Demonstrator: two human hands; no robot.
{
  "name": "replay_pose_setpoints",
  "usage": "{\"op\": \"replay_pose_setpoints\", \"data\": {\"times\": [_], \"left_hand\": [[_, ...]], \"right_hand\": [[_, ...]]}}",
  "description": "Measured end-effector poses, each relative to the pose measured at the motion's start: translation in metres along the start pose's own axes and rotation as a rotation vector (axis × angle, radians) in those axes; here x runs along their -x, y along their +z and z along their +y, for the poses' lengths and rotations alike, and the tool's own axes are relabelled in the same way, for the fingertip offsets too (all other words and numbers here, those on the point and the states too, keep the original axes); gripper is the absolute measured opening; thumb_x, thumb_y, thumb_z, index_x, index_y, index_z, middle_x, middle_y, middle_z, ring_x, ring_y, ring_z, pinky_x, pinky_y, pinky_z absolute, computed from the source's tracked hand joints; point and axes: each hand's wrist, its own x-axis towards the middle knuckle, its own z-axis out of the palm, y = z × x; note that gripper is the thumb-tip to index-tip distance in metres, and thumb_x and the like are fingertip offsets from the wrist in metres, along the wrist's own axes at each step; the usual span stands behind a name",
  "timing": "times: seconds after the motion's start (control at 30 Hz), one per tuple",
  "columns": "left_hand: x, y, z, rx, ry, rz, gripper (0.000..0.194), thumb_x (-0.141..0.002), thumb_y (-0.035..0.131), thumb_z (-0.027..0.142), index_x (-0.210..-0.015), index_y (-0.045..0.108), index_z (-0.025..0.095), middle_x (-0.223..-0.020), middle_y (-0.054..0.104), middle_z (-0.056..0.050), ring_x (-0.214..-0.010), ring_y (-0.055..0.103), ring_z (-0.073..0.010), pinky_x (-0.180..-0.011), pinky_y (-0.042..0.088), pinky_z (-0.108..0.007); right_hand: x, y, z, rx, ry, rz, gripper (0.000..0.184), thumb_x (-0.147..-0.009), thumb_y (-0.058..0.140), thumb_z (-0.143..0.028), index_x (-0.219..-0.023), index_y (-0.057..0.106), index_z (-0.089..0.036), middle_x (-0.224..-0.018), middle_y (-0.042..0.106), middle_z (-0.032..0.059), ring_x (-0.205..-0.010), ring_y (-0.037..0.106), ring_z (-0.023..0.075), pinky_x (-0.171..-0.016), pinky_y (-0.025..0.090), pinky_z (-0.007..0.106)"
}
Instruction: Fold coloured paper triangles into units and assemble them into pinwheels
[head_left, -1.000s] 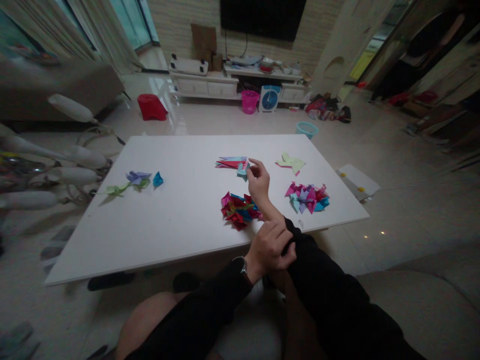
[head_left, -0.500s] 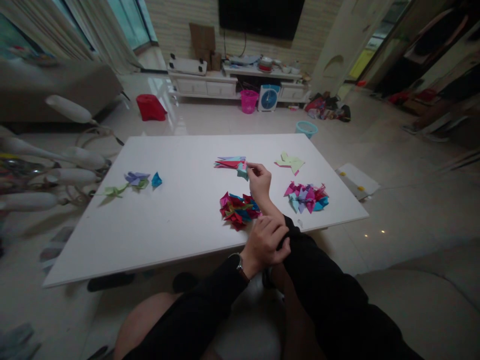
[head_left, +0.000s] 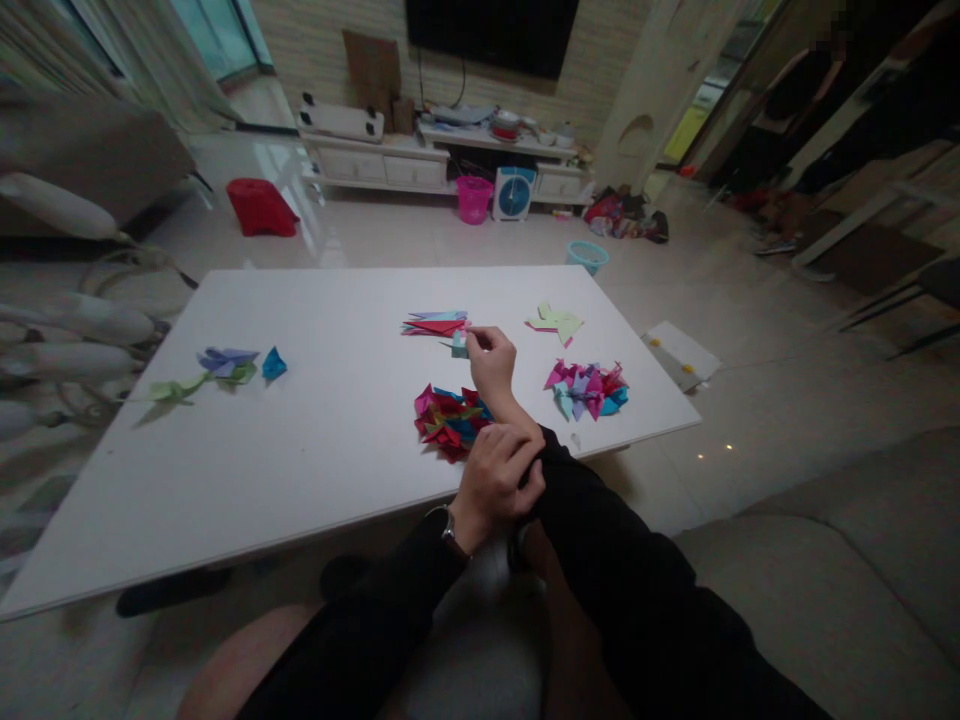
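Note:
My right hand reaches over the white table, thumb and forefinger closed on a small pale-teal origami crane. Just behind that crane lies a row of narrow folded papers in red, blue and pink. With a watch on its wrist, my left hand is wrapped around the cuff of my right sleeve. Beside my right forearm sits a heap of red, blue and green folded cranes, partly covered by my arm and left hand. Another pile of pink, purple and blue cranes is to the right.
A yellow-green folded paper lies at the back right. On the left are purple and green cranes and a blue one. Beyond the table stand a red stool, a pink bin and a teal basket.
The camera view has swung right, so everything sits further left. The teal crane has turned slightly, a thin point now showing at its left. My left hand keeps hold of the cuff.

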Motion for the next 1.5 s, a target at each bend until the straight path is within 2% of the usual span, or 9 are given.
{"op": "replay_pose_setpoints", "data": {"times": [0.13, 0.33, 0.47, 0.57, 0.77, 0.93, 1.17, 1.4, 1.5], "left_hand": [[0.002, 0.0, 0.007, 0.048, -0.107, 0.018, 0.019, -0.086, 0.058, 0.018, -0.103, 0.064, 0.015, -0.1, 0.067, -0.012, -0.098, 0.059, -0.0264, -0.087, 0.05, -0.041], [-0.005, -0.01, 0.002, 0.109, -0.014, -0.084, 0.01, -0.088, 0.054, 0.016, -0.08, 0.059, 0.018, -0.077, 0.061, -0.006, -0.077, 0.055, -0.0207, -0.071, 0.048, -0.035], [-0.009, -0.014, -0.011, 0.062, -0.124, -0.039, 0.012, -0.088, 0.056, 0.016, -0.097, 0.063, 0.017, -0.099, 0.065, -0.011, -0.096, 0.056, -0.0252, -0.086, 0.05, -0.041], [-0.004, -0.007, 0.004, 0.083, -0.162, -0.053, 0.012, -0.085, 0.057, 0.018, -0.096, 0.061, 0.017, -0.097, 0.064, -0.01, -0.097, 0.055, -0.0263, -0.086, 0.049, -0.042], [0.0, -0.005, 0.013, 0.176, -0.13, -0.056, 0.012, -0.089, 0.053, 0.015, -0.078, 0.056, 0.019, -0.076, 0.056, -0.005, -0.075, 0.053, -0.0194, -0.066, 0.046, -0.032], [-0.006, -0.009, -0.017, 0.072, -0.288, 0.057, 0.016, -0.087, 0.054, 0.008, -0.095, 0.063, 0.016, -0.099, 0.064, -0.009, -0.097, 0.057, -0.0231, -0.086, 0.049, -0.037], [0.011, 0.003, 0.018, 0.258, -0.196, -0.032, 0.022, -0.075, 0.045, 0.0, -0.079, 0.057, 0.018, -0.079, 0.06, -0.005, -0.079, 0.057, -0.0201, -0.07, 0.048, -0.033], [-0.001, -0.003, -0.01, 0.153, -0.363, 0.072, 0.031, -0.072, 0.046, -0.002, -0.087, 0.064, 0.018, -0.092, 0.065, -0.008, -0.093, 0.059, -0.0231, -0.084, 0.051, -0.038], [0.005, 0.003, -0.004, 0.189, -0.356, 0.069, 0.039, -0.067, 0.043, -0.004, -0.09, 0.065, 0.018, -0.092, 0.066, -0.007, -0.092, 0.061, -0.0222, -0.082, 0.053, -0.036]], "right_hand": [[0.0, 0.0, 0.005, 0.046, -0.006, 0.004, 0.012, -0.084, 0.059, -0.021, -0.08, 0.069, -0.019, -0.08, 0.069, 0.001, -0.073, 0.063, 0.0155, -0.074, 0.051, 0.029], [0.004, 0.0, 0.006, 0.182, -0.115, -0.077, 0.01, -0.086, 0.057, -0.018, -0.081, 0.066, -0.021, -0.082, 0.066, 0.0015, -0.077, 0.06, 0.0166, -0.077, 0.049, 0.03], [0.005, 0.001, 0.005, 0.239, -0.162, -0.126, 0.012, -0.088, 0.056, -0.017, -0.083, 0.065, -0.021, -0.084, 0.065, 0.002, -0.079, 0.059, 0.0163, -0.08, 0.048, 0.03], [0.008, 0.0, 0.008, 0.277, -0.183, -0.165, 0.012, -0.088, 0.055, -0.016, -0.084, 0.065, -0.021, -0.086, 0.064, 0.0025, -0.081, 0.058, 0.0167, -0.082, 0.047, 0.03], [0.007, -0.003, 0.009, 0.303, -0.11, -0.192, 0.013, -0.087, 0.056, -0.014, -0.083, 0.065, -0.021, -0.087, 0.064, 0.0029, -0.082, 0.058, 0.0172, -0.084, 0.047, 0.03], [0.002, -0.002, 0.012, 0.283, -0.077, -0.115, 0.011, -0.088, 0.057, -0.017, -0.084, 0.066, -0.02, -0.087, 0.065, 0.0022, -0.08, 0.059, 0.0162, -0.081, 0.047, 0.029], [0.002, -0.005, 0.022, 0.296, -0.039, -0.11, 0.01, -0.084, 0.058, -0.013, -0.085, 0.066, -0.019, -0.086, 0.064, 0.0022, -0.081, 0.058, 0.0172, -0.08, 0.046, 0.03], [-0.001, -0.002, 0.018, 0.271, -0.015, -0.096, 0.011, -0.085, 0.057, -0.013, -0.084, 0.066, -0.02, -0.086, 0.065, 0.0014, -0.08, 0.058, 0.0164, -0.081, 0.045, 0.03], [0.0, -0.004, 0.02, 0.295, -0.009, -0.111, 0.012, -0.086, 0.056, -0.014, -0.084, 0.066, -0.019, -0.086, 0.065, 0.0019, -0.08, 0.058, 0.0168, -0.08, 0.046, 0.03]]}}
